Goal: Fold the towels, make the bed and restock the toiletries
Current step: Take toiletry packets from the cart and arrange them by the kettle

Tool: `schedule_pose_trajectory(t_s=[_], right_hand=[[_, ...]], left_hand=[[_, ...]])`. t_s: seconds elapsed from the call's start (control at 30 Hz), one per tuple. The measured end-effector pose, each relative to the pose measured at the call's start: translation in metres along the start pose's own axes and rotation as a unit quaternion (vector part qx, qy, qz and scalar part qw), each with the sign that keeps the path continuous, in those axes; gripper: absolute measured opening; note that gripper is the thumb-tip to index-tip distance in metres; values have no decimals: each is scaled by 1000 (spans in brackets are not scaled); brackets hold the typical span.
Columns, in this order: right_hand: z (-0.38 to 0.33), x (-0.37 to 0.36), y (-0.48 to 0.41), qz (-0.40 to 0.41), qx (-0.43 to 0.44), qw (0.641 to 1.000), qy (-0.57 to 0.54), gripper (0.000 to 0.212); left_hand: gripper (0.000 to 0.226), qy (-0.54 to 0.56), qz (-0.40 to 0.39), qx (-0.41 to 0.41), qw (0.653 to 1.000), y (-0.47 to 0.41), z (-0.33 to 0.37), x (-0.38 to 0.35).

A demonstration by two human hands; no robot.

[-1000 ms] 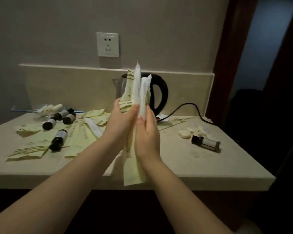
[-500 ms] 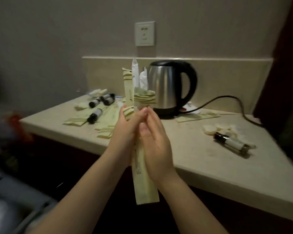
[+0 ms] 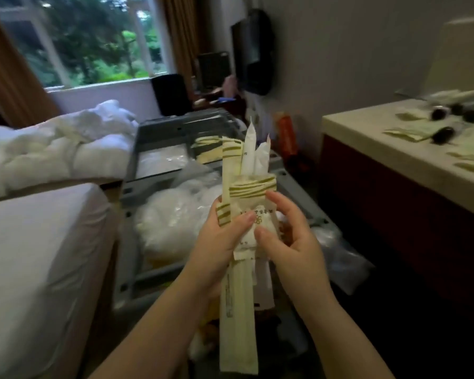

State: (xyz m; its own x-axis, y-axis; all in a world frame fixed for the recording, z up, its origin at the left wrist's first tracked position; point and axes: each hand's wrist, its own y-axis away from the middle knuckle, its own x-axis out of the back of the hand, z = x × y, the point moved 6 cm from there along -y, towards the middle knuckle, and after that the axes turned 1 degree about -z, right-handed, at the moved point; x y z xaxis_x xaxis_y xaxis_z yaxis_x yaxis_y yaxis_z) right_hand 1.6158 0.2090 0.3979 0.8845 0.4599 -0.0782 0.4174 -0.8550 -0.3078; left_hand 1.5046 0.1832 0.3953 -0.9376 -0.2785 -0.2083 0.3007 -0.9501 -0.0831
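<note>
A: Head view. Whereabouts of the toiletries?
B: Sachet bundle (image 3: pixel 244 187) at centre, held upright, longest packets poking toward 12 o'clock. Left hand (image 3: pixel 219 239) wrapped round it from 9 o'clock, grip clamped on the stack; right hand (image 3: pixel 290 242) at 3 o'clock, thumb and fingers pinching the same stack.
A: Why both hands?
B: Probably to square loose packets and stop slipping.
A: Elsewhere?
B: Small dark bottles (image 3: pixel 445 134) and spare sachets (image 3: pixel 407 133) scattered on the table (image 3: pixel 367 143) at 2 o'clock, well apart from the hands. Grey cart (image 3: pixel 175 124) just behind; rumpled duvet (image 3: pixel 66 143) at 10 o'clock, bed-making seemingly not yet done.

Print on sachets (image 3: pixel 253 214) blurred; nothing legible
</note>
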Motion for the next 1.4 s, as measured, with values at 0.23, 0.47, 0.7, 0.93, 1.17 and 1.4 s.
schedule_pose_trajectory(t_s=[0.23, 0.47, 0.7, 0.93, 1.17, 1.4], right_hand=[[53, -241, -23, -108, -81, 988, -70, 48], [84, -420, -69, -82, -128, 977, -151, 51], [118, -472, -172, 106, -47, 976, -187, 52], [160, -507, -335, 155, 29, 966, -203, 49], [185, -525, -467, 160, 36, 985, -61, 53], [246, -446, -557, 344, 13, 939, 26, 55]], left_hand=[[53, 34, 92, -10, 995, 32, 24, 247], [58, 55, 149, -6, 987, 11, 64, 426], [56, 100, 122, -16, 987, -107, 66, 483], [38, 36, 103, -32, 994, -265, 97, 542], [59, 36, 96, -16, 995, -407, 105, 586], [37, 52, -67, 87, 993, -557, 39, 532]])
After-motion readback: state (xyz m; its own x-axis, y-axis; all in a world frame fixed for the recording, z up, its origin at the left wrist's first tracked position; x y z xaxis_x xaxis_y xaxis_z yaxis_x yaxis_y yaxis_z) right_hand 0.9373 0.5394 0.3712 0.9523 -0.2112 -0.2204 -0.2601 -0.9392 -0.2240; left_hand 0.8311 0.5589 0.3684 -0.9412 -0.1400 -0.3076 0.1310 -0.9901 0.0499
